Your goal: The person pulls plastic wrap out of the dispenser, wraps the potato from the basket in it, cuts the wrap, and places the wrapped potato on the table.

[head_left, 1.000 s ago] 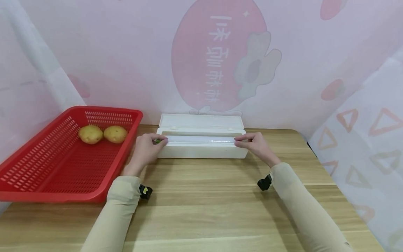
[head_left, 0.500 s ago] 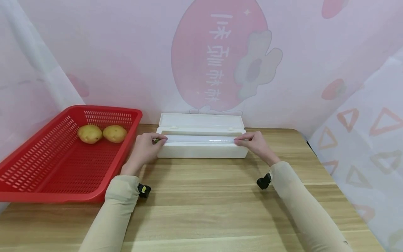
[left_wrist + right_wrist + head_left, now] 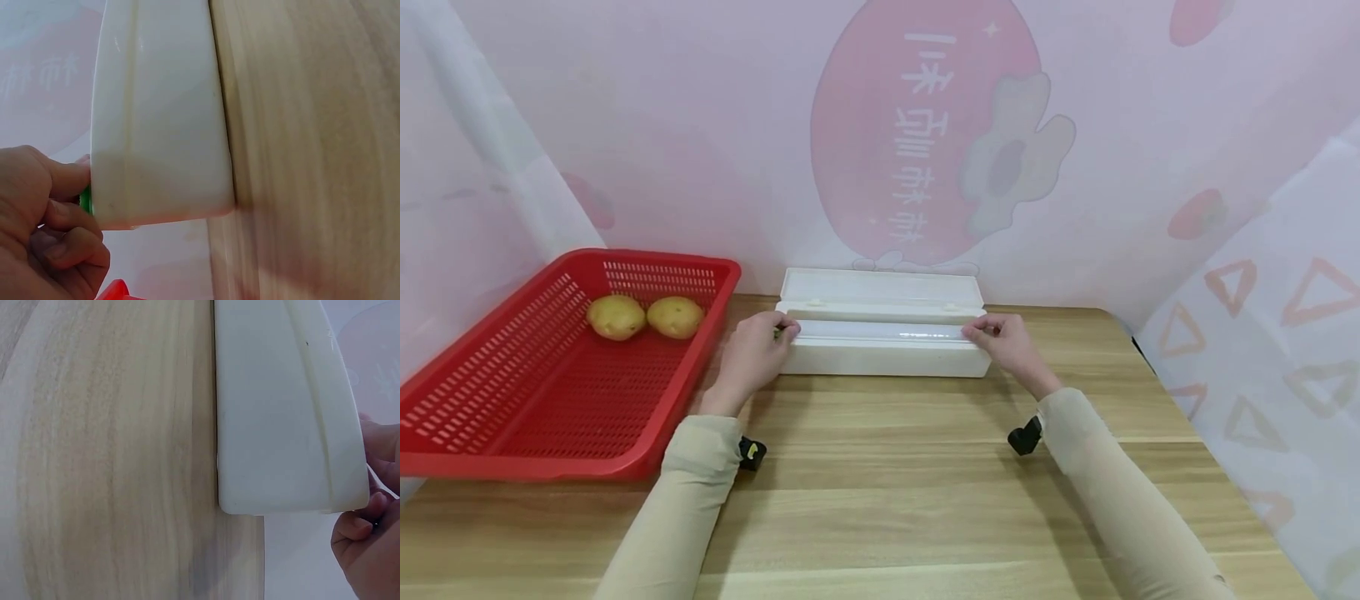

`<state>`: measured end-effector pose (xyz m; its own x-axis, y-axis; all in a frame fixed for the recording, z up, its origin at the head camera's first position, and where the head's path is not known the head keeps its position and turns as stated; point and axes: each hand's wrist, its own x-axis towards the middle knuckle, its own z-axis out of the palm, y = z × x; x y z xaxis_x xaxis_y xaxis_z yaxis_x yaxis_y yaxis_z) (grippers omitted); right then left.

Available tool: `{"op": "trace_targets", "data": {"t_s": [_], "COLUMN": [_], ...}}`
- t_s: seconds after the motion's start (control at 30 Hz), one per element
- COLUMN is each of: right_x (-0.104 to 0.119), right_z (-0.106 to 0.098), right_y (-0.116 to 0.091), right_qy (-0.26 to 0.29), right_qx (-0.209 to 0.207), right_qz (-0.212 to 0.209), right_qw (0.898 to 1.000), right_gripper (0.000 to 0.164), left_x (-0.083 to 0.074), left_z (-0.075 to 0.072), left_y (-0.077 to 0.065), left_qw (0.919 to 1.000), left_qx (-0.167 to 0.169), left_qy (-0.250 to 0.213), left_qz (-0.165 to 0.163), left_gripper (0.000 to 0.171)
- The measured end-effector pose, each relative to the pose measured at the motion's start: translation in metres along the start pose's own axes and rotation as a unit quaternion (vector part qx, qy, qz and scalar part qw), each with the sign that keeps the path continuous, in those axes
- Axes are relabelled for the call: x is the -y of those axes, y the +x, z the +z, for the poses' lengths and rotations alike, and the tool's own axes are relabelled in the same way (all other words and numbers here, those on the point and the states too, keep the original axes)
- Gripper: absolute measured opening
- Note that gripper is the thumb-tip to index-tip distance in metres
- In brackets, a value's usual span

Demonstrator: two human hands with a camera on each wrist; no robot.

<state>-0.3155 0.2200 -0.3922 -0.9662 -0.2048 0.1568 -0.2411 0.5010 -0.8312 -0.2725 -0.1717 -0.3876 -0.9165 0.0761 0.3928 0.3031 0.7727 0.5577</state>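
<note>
A long white plastic wrap dispenser box stands on the table with its lid raised at the back. Inside lies a pale, shiny strip of plastic wrap running the box's length. My left hand pinches it at the left end with thumb and forefinger. At the right end, my right hand pinches it the same way. A bit of green shows beside the left fingers in the left wrist view; what it belongs to is hidden. The box wall hides the right fingertips in the right wrist view.
On the left stands a red plastic basket with two potatoes, one beside the other. The wooden table runs back to a pink printed cloth behind the box.
Both hands stay at the box's ends. The left hand has shifted very slightly, its fingers a little changed around the wrap's end. Box and basket have not moved.
</note>
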Motion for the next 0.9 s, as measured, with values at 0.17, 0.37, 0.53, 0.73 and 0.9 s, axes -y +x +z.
{"op": "trace_targets", "data": {"t_s": [0.17,0.37,0.53,0.73,0.9], "right_x": [0.002,0.005,0.004,0.003,0.001], "right_z": [0.001,0.001,0.000,-0.004,-0.004], "right_y": [-0.001,-0.001,-0.001,-0.002,-0.002], "right_qy": [-0.011,0.002,0.035,0.054,0.060], "right_qx": [-0.003,-0.010,-0.017,-0.033,-0.036], "right_qz": [-0.022,-0.037,-0.029,-0.014,-0.003], "right_qw": [1.000,0.999,0.999,0.998,0.998], "right_gripper": [0.017,0.018,0.021,0.026,0.026], "left_x": [0.001,0.001,-0.008,-0.014,-0.005], "left_z": [0.000,-0.001,-0.010,-0.021,-0.017], "left_y": [-0.001,-0.002,-0.002,-0.001,-0.002], "left_qw": [0.9999,0.9992,0.9950,0.9910,0.9974], "left_qx": [-0.010,-0.021,-0.067,-0.072,0.022], "left_qy": [-0.006,-0.026,-0.072,-0.113,-0.069], "left_qz": [-0.006,-0.020,-0.016,0.000,-0.003], "left_gripper": [0.019,0.022,0.024,0.024,0.033]}}
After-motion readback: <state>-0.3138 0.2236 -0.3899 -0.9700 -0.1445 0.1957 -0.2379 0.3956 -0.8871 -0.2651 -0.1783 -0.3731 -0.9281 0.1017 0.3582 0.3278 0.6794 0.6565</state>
